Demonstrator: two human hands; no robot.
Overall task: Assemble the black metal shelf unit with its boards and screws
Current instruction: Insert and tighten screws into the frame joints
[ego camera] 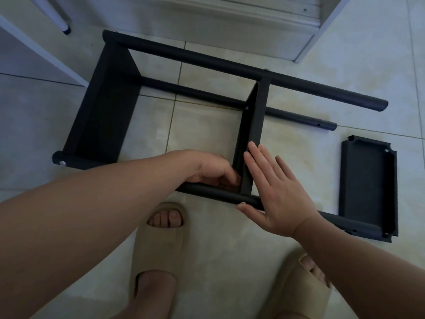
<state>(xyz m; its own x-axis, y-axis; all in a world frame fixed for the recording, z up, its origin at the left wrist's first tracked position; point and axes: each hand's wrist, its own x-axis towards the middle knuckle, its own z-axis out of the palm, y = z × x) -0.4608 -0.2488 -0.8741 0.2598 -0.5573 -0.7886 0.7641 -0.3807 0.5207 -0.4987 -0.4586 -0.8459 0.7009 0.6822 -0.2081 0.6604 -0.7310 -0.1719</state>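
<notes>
Shelf frame (202, 58) matte black, tubes and boards alike. Loose board (365, 185) same black. Screw heads (242, 203) silver. Floor tiles (322, 72) pale cream, faint mottling, thin dark grout lines. Slippers (158, 245) beige. Cabinet (317, 35) white.

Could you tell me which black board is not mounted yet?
The board lying flat at far right; the other two stand between the poles.

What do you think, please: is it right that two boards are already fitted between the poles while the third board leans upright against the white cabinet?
Not quite: the head view shows the third board lying flat on the floor, to the right, not leaning on the white cabinet. Two boards are indeed fitted between the poles.
</notes>
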